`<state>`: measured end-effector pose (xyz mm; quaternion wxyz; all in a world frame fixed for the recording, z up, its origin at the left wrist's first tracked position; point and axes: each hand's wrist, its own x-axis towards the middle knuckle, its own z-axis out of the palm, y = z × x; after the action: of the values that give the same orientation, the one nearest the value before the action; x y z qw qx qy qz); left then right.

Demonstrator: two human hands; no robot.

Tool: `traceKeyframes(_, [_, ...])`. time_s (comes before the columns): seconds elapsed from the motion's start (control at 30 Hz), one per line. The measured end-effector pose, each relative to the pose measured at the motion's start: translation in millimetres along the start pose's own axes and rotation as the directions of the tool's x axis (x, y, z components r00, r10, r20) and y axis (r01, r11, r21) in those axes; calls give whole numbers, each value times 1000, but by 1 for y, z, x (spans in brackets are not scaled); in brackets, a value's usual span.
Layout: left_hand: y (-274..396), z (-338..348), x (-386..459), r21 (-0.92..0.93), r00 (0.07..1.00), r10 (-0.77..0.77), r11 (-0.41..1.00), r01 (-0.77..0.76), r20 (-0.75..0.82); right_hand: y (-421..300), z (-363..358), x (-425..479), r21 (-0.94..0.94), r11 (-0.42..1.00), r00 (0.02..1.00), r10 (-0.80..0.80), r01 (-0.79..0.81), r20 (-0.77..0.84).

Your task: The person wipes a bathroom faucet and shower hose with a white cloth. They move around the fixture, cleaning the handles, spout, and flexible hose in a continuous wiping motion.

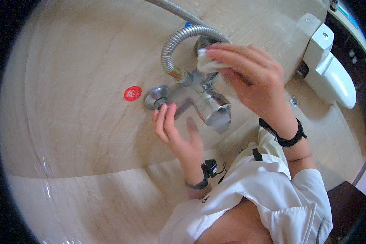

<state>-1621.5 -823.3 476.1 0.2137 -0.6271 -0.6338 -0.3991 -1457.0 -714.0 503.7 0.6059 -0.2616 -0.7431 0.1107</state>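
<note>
A chrome wall-mounted mixer tap (212,106) stands out from the tiled wall before me. A ribbed metal hose (172,45) curves up from its brass-coloured fitting. My right hand (256,76) grips a white cloth or wad of tissue (209,62) above the tap's lever, partly hiding the far wall flange. My left hand (177,131), fingers and thumb apart, is beside the near round chrome flange (157,97); its fingertips overlap the lower edge, and I cannot tell whether they touch. It holds nothing visible. The cloth is blurred.
A red round sticker with writing (132,93) is on the wall beside the near flange, and a blue one (188,24) shows partly behind the hose. At the right stand a white toilet (332,73) and, near it, a square floor drain (294,101).
</note>
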Motion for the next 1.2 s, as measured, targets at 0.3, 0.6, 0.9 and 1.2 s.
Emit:
traceKeyframes(0.3, [-6, -8, -4, -57, 1000, -26, 998, 25, -12, -28, -13, 21, -213, 949, 856, -95, 232, 507])
traceKeyframes(0.6, [-4, -1, -3, -71, 994, -101, 993, 97, -46, -29, -4, 49, -297, 835, 627, -72, 462, 776])
traceKeyframes(0.9, [2, 3, -6, 8, 981, -177, 984, 179, -83, -19, -21, 47, -199, 818, 567, -178, 540, 804])
traceKeyframes(1.2, [-13, -8, 2, -79, 994, -103, 992, 100, -41, -30, -1, 64, -306, 783, 471, 19, 541, 882])
